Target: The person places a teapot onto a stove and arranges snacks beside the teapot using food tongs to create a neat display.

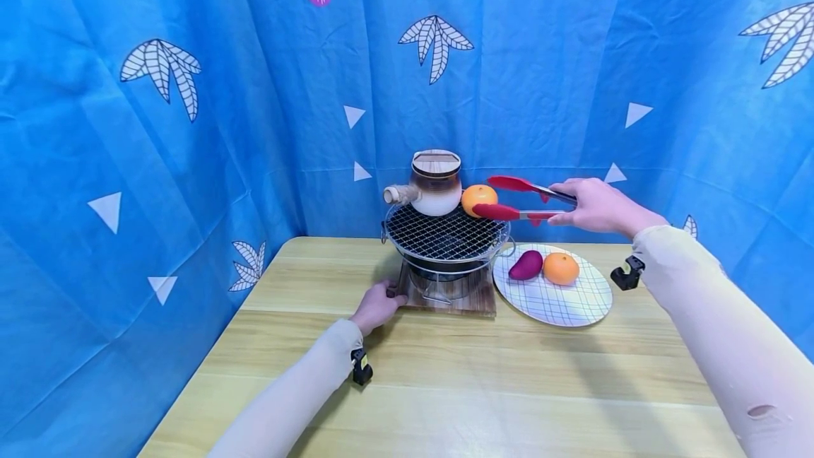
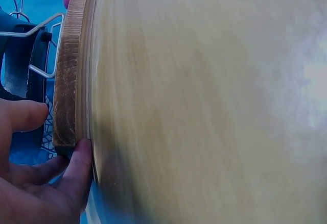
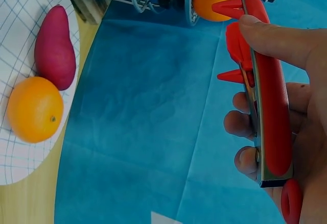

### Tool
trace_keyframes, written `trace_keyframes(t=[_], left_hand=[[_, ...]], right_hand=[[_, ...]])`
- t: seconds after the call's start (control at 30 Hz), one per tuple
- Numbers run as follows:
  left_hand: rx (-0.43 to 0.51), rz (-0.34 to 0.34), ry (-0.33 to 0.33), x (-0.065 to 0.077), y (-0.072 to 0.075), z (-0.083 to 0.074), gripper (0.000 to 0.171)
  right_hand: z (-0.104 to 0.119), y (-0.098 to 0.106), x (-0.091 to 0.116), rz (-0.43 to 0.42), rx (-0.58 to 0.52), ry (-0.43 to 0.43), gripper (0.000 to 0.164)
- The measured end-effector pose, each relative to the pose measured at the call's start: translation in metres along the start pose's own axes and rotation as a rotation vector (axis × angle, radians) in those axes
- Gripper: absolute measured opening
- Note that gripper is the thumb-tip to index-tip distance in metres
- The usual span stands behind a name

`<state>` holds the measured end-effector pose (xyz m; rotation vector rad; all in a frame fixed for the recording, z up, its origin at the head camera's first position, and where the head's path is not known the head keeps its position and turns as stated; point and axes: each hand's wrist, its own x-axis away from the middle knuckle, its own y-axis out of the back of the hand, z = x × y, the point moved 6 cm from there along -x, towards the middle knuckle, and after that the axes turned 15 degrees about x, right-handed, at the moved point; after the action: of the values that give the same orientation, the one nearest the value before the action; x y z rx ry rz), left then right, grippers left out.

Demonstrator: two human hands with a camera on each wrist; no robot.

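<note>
While the left hand (image 1: 375, 308) holds the near left corner of the wooden base (image 1: 470, 302), with its thumb on one side and its fingertips at the other, I judge that it is there to keep the base from sliding on the surface (image 1: 445, 387). On this base stands the round grill (image 1: 445, 237), and at the back of its mesh sits the lidded pot (image 1: 439, 198), whose handle points to the left.

Just to the right of the pot is the grilled orange (image 1: 480, 196), at the back right of the mesh. It seems to me that the step in hand is the handling of this orange, but I cannot tell whether it is being put down or taken up. The red-tipped tongs (image 1: 499, 213) stand with their arms apart; the lower tip passes in front of the orange, and I cannot say surely if it touches. So the next move calls for care: either a gentle squeeze around the fruit, or a straight withdrawal which does not push the pot.

Farther to the right, the right hand (image 1: 598, 205) grasps the tongs, its fingers and thumb bent around the handles. The orange is therefore well apart from these fingers, beyond the tips of the tool. Below this hand lies the plate (image 1: 559, 309), carrying a purple eggplant-like piece (image 1: 526, 265) and, beside it, a second orange (image 1: 561, 269).
</note>
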<state>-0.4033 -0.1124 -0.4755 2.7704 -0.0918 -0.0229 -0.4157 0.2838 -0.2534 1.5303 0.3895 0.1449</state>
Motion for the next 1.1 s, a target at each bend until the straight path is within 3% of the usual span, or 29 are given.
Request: trace_keyframes(t=[0.3,0.7,1.1], left_hand=[[-0.008,0.004,-0.006,-0.003,-0.001,0.003,0.049],[0.002,0.004,0.006,-0.003,0.0,0.005,0.05],[-0.011,-0.007,-0.002,-0.001,0.0,0.001,0.05]], right_hand=[[-0.009,0.001,0.021,-0.022,0.029,-0.013,0.085],[-0.028,-0.001,0.051,0.011,0.053,-0.043,0.087],[-0.052,-0.013,0.073,0.029,0.072,-0.066,0.098]])
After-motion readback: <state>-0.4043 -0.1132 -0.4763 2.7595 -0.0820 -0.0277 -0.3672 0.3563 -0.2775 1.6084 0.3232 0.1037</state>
